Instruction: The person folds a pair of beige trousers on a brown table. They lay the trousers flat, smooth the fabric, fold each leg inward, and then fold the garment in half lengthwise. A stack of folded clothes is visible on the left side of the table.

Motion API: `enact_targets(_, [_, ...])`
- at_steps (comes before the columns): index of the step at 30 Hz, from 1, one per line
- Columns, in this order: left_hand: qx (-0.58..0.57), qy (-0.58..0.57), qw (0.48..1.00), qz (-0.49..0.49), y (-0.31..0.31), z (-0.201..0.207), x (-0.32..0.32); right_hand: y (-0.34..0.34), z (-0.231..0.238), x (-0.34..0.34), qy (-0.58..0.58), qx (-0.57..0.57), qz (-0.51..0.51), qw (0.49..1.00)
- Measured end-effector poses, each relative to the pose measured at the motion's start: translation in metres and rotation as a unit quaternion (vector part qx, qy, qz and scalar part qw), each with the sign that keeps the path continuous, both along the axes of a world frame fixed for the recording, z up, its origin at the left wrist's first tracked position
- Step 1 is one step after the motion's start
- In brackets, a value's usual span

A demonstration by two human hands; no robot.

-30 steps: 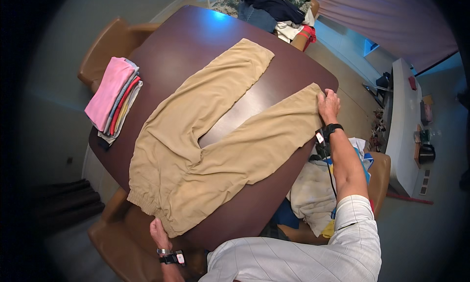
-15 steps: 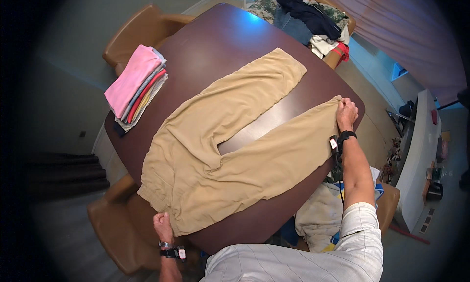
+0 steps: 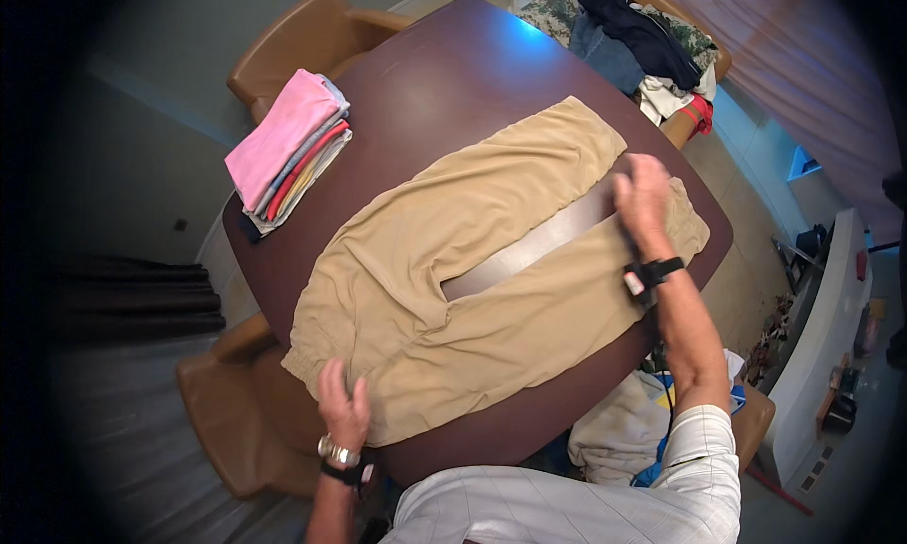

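Note:
Tan trousers lie spread on the dark reddish-brown table, the gathered waistband at the near left and both legs stretching to the far right. My left hand is at the waistband's near corner, fingers apart, holding nothing. Over the far end of the nearer leg is my right hand, somewhat blurred, its fingers spread and nothing in them. Whether either hand touches the cloth I cannot tell. Wrinkles run through the crotch and the nearer leg.
A neat stack of folded clothes, pink on top, sits at the table's left edge. Rumpled clothes fill a brown chair at the back right; more clothes lie on a chair beside me. Brown armchairs stand around the table.
Both hands have let go of the trousers. My right hand has moved left from the leg's hem, and my left hand has risen from the waistband's corner and opened.

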State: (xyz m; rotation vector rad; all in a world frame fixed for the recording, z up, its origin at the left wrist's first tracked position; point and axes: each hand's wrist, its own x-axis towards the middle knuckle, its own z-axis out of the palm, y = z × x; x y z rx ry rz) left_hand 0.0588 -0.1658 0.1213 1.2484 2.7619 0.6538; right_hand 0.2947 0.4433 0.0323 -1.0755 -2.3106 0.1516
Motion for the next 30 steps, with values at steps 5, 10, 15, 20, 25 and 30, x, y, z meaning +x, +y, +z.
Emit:
enact_targets(5, [0.05, -0.013, 0.987, -0.153, 0.158, -0.032, -0.003, -0.098, 0.004, -0.102, -0.113, -0.132, 0.128, 0.977])
enact_targets(10, [-0.05, -0.013, 0.977, -0.205, 0.193, -0.073, 0.018, -0.077, -0.004, -0.11, -0.26, -0.132, 0.076, 0.954])
enact_targets(15, [-0.091, -0.008, 0.964, -0.248, 0.16, -0.088, 0.023, -0.011, -0.021, -0.089, -0.253, -0.15, 0.035, 0.955])
enact_targets(20, [-0.08, -0.002, 0.963, -0.257, 0.159, -0.088, 0.025, 0.025, -0.018, -0.078, -0.247, -0.183, 0.0, 0.952])
enact_targets(25, [-0.084, -0.019, 0.964, -0.25, 0.162, -0.085, 0.025, -0.032, 0.008, -0.066, -0.145, -0.063, 0.107, 0.982])
enact_targets(30, [-0.09, -0.006, 0.965, -0.248, 0.161, -0.087, 0.026, -0.221, 0.029, -0.015, -0.096, -0.101, 0.318, 0.938])
